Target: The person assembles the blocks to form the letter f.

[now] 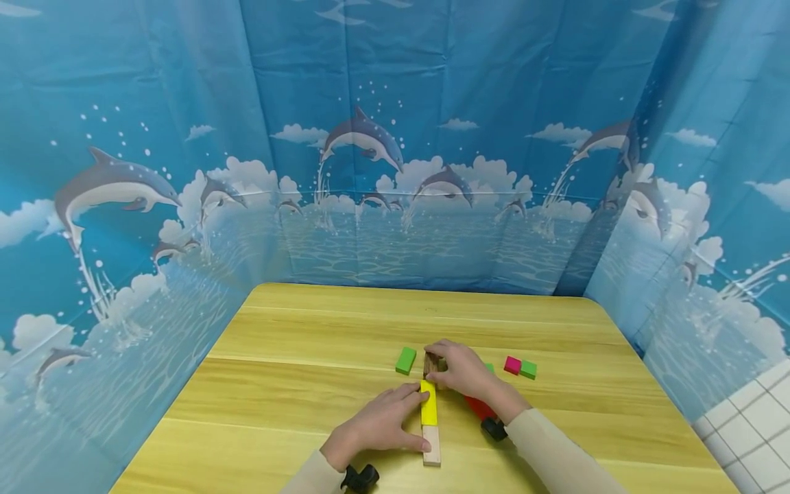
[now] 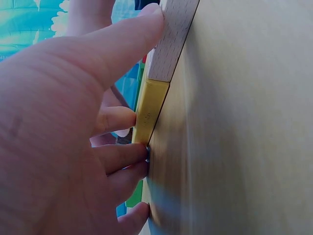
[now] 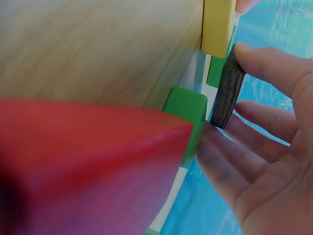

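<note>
Behind, dolphin curtains (image 1: 370, 137) — wooden table (image 1: 308, 343); right grip (image 1: 463, 370) pinches dark block (image 1: 430, 362), left (image 1: 382, 422) flat.

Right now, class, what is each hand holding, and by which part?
The right hand pinches the dark brown block by its end and long edges. The left hand holds nothing; its fingers press the yellow block.
</note>
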`<state>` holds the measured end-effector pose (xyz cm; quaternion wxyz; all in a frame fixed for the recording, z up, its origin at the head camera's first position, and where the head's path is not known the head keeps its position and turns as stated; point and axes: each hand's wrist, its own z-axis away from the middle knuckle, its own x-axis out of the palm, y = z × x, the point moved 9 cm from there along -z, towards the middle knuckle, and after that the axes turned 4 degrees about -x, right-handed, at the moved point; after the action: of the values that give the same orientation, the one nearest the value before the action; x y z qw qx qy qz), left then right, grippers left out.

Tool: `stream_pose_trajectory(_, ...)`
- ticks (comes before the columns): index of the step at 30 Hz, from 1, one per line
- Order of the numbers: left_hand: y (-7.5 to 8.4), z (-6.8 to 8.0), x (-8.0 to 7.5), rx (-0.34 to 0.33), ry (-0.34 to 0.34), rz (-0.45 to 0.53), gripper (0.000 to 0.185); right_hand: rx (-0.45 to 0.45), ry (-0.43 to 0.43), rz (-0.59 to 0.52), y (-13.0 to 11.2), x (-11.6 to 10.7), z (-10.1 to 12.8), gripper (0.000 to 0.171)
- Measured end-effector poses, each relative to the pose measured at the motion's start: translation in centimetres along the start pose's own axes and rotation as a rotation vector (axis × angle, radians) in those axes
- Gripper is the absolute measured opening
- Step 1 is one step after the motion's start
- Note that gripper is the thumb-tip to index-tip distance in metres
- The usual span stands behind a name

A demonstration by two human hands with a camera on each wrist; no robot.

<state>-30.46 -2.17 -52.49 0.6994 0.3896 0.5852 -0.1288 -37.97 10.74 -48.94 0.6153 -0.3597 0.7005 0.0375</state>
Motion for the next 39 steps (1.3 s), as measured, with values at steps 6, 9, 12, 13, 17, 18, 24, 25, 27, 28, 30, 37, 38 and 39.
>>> stream_pose_trajectory(6,0.2,0.0,0.3,0.009,-0.007,0.001,0.091,-0.003,-0.036,0.003,0.3,0.6,0.1,0.056)
stream_pose_trajectory(9,0.3,0.0,0.3,0.010,-0.011,0.000,0.092,-0.006,-0.040,-0.006,0.2,0.7,0.2,0.053)
stream_pose_trajectory(12,0.4,0.0,0.4,0.014,-0.013,-0.004,0.092,-0.014,-0.040,-0.008,0.1,0.7,0.2,0.050)
stream_pose_trajectory(13,0.4,0.0,0.3,0.014,-0.014,-0.005,0.092,-0.015,-0.039,-0.008,0.1,0.7,0.2,0.049)
stream_pose_trajectory(17,0.4,0.0,0.3,0.012,-0.019,-0.004,0.092,-0.012,-0.027,-0.002,0.1,0.7,0.2,0.043)
stream_pose_trajectory(18,0.4,0.0,0.3,0.011,-0.019,-0.002,0.092,-0.013,-0.023,-0.002,0.2,0.8,0.2,0.041)
stream_pose_trajectory(24,0.4,0.0,0.2,0.004,-0.019,0.003,0.092,-0.015,0.003,-0.012,0.1,0.8,0.0,0.029)
stream_pose_trajectory(25,0.4,0.0,0.2,0.004,-0.021,0.004,0.092,-0.008,0.005,-0.010,0.1,0.8,0.0,0.029)
stream_pose_trajectory(27,0.5,0.0,0.2,0.003,-0.028,0.016,0.092,0.013,0.005,0.000,0.2,0.8,-0.2,0.030)
stream_pose_trajectory(28,0.5,0.0,0.1,0.004,-0.030,0.020,0.092,0.024,0.007,0.006,0.2,0.8,-0.3,0.032)
stream_pose_trajectory(30,0.4,0.0,0.1,0.003,-0.032,0.029,0.091,0.043,0.009,0.022,0.3,0.8,-0.5,0.034)
stream_pose_trajectory(37,-0.1,-0.2,0.2,-0.011,-0.036,0.031,0.092,0.067,0.006,0.048,0.3,0.9,-1.0,0.037)
stream_pose_trajectory(38,-0.2,-0.2,0.3,-0.011,-0.036,0.031,0.092,0.068,0.005,0.050,0.3,1.0,-1.0,0.037)
stream_pose_trajectory(39,-0.2,-0.2,0.3,-0.010,-0.037,0.031,0.092,0.075,0.004,0.053,0.3,1.0,-1.1,0.038)
